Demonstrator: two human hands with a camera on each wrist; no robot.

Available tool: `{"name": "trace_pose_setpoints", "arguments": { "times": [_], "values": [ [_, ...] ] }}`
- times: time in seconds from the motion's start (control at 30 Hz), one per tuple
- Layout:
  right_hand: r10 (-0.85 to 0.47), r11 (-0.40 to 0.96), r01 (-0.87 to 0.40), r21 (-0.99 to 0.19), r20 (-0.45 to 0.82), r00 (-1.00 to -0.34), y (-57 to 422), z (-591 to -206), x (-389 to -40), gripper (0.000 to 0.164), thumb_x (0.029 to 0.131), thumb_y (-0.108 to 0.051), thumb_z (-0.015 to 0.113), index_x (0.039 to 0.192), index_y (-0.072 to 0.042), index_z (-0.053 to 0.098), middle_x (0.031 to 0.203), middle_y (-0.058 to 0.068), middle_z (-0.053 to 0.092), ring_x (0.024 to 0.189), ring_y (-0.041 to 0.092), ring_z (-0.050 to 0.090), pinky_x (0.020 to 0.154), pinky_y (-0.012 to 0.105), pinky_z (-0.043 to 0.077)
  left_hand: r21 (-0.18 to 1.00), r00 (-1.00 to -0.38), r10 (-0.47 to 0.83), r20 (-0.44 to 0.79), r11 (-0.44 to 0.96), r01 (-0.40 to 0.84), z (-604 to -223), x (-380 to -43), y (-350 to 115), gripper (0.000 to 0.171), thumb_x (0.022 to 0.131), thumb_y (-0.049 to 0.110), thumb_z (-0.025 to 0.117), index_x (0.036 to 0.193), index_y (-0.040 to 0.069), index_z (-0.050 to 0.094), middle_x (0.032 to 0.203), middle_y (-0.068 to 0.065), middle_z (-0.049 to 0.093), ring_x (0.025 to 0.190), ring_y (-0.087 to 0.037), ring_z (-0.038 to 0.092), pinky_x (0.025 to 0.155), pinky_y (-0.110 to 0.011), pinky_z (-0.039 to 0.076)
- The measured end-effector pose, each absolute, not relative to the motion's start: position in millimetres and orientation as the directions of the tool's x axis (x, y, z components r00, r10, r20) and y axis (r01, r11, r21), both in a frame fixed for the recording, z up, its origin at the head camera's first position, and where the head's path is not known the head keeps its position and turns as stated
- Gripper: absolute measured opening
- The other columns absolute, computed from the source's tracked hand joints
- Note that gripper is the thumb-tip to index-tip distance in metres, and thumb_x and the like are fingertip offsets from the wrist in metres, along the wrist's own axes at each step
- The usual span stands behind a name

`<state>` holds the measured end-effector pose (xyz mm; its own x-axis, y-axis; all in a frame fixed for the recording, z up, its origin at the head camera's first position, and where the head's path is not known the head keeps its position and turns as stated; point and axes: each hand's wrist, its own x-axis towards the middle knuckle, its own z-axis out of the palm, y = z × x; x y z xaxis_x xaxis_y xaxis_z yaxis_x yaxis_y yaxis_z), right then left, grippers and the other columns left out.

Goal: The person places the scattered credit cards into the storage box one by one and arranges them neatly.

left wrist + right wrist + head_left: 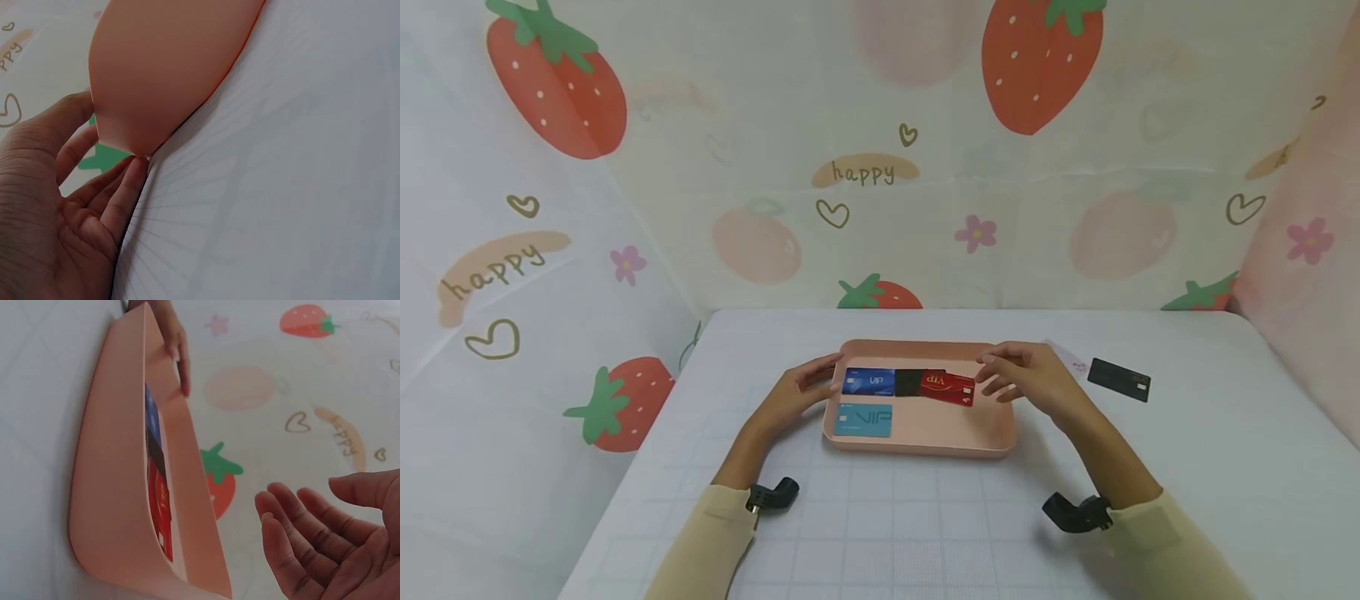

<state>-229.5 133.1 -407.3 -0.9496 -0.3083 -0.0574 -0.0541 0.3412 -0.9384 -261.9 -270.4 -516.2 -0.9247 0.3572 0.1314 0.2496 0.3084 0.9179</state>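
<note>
My left hand (793,396) is at the left end of a pink tray (955,437). Its lightly bent fingers touch the tray's rim and side in the left wrist view. Above the tray's right end hovers my right hand (1026,379), fingers apart and nothing in them. Along the tray's back lie a blue VIP card (868,382), a dark card (907,382) and a red VIP card (949,387). The red one is slightly tilted and overlaps the dark card. A light blue VIP card (863,420) lies at the front left of the tray.
A black card (1118,379) lies on the white table (917,533) right of the tray. Beside it is a pale sheet with pink print (1067,358), partly behind my right hand. A strawberry-patterned curtain (925,233) rises behind the table.
</note>
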Motion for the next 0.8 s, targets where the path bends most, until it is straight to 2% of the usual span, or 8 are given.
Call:
{"name": "trace_pose_setpoints", "arguments": {
  "times": [0.33, 0.67, 0.8],
  "values": [
    [-0.241, 0.405, -0.063, -0.912, -0.04, -0.97, 154.6, -408.0, -232.9, 0.036, 0.104, -0.028, 0.059, 0.125, 0.001, 0.066, 0.11, 0.02, 0.073, 0.093, 0.031, 0.074, 0.076, 0.036, 0.062, 0.915, -0.928, 0.354, 0.117, 0.325, 0.24, -517.4, -260.0, -272.4, 0.059, 0.098, 0.02, 0.07, 0.152, 0.014, 0.048, 0.152, -0.01, 0.05, 0.14, -0.029, 0.047, 0.115, -0.047, 0.038],
    [-0.171, 0.465, -0.056, -0.884, -0.028, -0.985, 178.1, -404.2, -239.1, 0.041, 0.103, -0.034, 0.06, 0.124, 0.001, 0.065, 0.111, 0.021, 0.073, 0.094, 0.03, 0.074, 0.076, 0.03, 0.061, 0.928, -0.92, 0.37, 0.131, 0.281, 0.245, -511.4, -259.5, -268.4, 0.059, 0.098, 0.011, 0.068, 0.152, 0.005, 0.046, 0.154, -0.017, 0.047, 0.141, -0.036, 0.045, 0.116, -0.052, 0.036],
    [-0.179, 0.466, -0.093, -0.88, 0.009, -0.984, 188.3, -406.3, -240.5, 0.039, 0.104, -0.031, 0.059, 0.127, 0.0, 0.064, 0.113, 0.022, 0.072, 0.095, 0.029, 0.074, 0.075, 0.027, 0.061, 0.926, -0.921, 0.367, 0.13, 0.288, 0.245, -513.1, -259.4, -270.9, 0.059, 0.098, 0.015, 0.069, 0.152, 0.008, 0.047, 0.154, -0.016, 0.047, 0.141, -0.035, 0.045, 0.116, -0.052, 0.036]
  ]
}}
